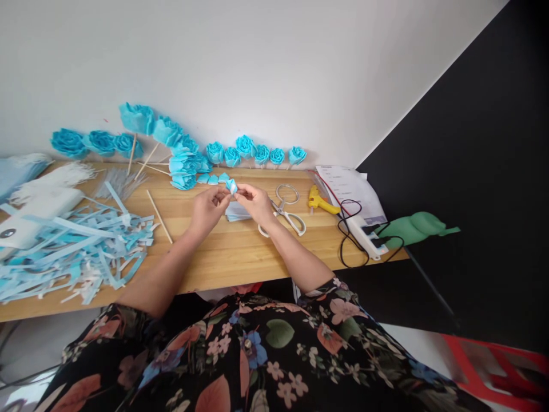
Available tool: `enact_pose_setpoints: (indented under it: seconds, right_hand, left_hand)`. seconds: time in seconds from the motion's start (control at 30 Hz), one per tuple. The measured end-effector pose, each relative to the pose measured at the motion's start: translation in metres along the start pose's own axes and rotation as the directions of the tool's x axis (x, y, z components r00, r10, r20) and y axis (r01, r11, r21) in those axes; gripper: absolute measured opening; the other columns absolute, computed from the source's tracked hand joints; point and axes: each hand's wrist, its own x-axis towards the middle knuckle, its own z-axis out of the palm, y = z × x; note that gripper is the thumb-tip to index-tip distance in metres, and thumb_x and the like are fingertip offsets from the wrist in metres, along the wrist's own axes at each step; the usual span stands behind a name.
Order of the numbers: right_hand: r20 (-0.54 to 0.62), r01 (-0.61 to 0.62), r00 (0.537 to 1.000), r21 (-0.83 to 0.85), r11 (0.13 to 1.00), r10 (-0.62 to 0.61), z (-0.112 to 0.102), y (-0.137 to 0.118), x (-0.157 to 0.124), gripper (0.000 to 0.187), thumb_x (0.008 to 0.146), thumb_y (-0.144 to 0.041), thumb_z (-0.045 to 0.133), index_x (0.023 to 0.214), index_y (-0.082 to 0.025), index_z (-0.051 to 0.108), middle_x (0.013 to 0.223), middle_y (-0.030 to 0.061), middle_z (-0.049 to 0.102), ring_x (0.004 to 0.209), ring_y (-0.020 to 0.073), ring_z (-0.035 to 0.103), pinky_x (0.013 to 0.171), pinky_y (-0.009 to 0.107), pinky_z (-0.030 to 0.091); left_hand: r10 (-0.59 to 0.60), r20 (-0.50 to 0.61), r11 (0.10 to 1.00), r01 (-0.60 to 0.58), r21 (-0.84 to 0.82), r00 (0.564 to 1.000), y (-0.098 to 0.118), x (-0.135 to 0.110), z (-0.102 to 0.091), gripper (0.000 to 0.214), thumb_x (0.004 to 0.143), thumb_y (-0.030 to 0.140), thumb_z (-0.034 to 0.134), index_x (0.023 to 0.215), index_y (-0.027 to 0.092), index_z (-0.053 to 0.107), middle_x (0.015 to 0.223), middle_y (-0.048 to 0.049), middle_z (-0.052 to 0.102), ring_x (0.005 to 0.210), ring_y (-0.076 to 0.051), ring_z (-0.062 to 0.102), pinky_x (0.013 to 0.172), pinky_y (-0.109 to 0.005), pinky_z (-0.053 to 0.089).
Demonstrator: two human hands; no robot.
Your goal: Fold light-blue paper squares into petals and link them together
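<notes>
Between the fingertips of both hands is a small light-blue paper petal (231, 186), held above the middle of the table. My left hand (209, 207) pinches its left side and my right hand (256, 205) pinches the right. Just behind them lie several loose blue petals (213, 179) in a row. A stack of pale blue paper pieces (237, 212) rests under the right hand, partly covered by it. Right of that hand are metal scissors (288, 213) with open loops, lying partly beneath the wrist.
Blue paper roses (245, 146) line the wall, several on sticks. Paper strips (81, 246) heap up at left beside a loose stick (159, 216). A yellow glue gun (321, 200), papers (354, 191), a corded power strip (364, 237) and a green object (414, 229) occupy the right end.
</notes>
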Motion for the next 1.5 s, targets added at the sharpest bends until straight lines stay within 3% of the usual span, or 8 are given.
enact_pose_setpoints:
  seconds: [0.37,0.53,1.1,1.3,1.5]
  right_hand:
    - [-0.02,0.131,0.99,-0.183,0.974,-0.137,0.0035,-0.0017,-0.0042,0.026,0.082,-0.022,0.063,0.103,-0.022,0.078,0.097,0.0019,0.078,0.086,0.0156,0.071,0.084,0.027,0.056]
    - [-0.01,0.167,0.985,-0.189,0.968,-0.172,0.0042,-0.0006,-0.0052,0.026,0.082,-0.019,0.062,0.102,-0.021,0.078,0.097,0.0026,0.078,0.086,0.0152,0.071,0.084,0.026,0.056]
    - [-0.012,0.13,0.991,-0.171,0.977,-0.134,0.0029,-0.0035,-0.0056,0.025,0.082,-0.021,0.064,0.102,-0.022,0.078,0.099,0.0022,0.079,0.087,0.0163,0.072,0.085,0.028,0.056]
    - [-0.019,0.093,0.995,-0.137,0.986,-0.096,0.0025,-0.0049,-0.0052,0.025,0.082,-0.023,0.064,0.102,-0.021,0.078,0.099,0.0022,0.078,0.088,0.0159,0.072,0.085,0.027,0.055]
    - [0.022,-0.053,0.998,0.093,0.994,0.051,0.0018,0.0017,0.0002,0.031,0.078,-0.03,0.068,0.104,-0.017,0.076,0.089,0.0015,0.076,0.082,0.0142,0.069,0.081,0.026,0.054]
  left_hand:
    - [0.038,-0.012,0.994,-0.037,0.099,0.999,-0.0075,0.0004,0.0005,0.02,0.084,0.034,0.061,0.086,0.019,0.074,0.072,-0.0035,0.069,0.06,-0.015,0.053,0.06,-0.028,0.038]
    - [0.045,-0.009,0.992,-0.043,0.116,0.999,-0.0072,-0.0003,0.0017,0.021,0.083,0.032,0.058,0.085,0.018,0.075,0.073,-0.0043,0.07,0.061,-0.016,0.055,0.06,-0.028,0.038]
    - [0.017,-0.007,0.998,-0.017,0.068,1.0,-0.0048,0.0008,0.0015,0.018,0.077,0.022,0.056,0.078,0.018,0.073,0.06,0.0011,0.06,0.055,-0.013,0.047,0.058,-0.027,0.035]
    - [-0.007,0.014,1.0,0.007,-0.008,1.0,-0.0018,0.0003,0.0006,0.019,0.079,0.029,0.058,0.081,0.018,0.074,0.063,0.0002,0.063,0.056,-0.013,0.049,0.057,-0.027,0.036]
    - [-0.031,-0.051,1.0,0.031,0.002,0.998,-0.0025,0.0039,-0.0028,0.018,0.079,0.031,0.059,0.072,0.018,0.07,0.061,-0.0003,0.061,0.056,-0.013,0.049,0.057,-0.027,0.036]
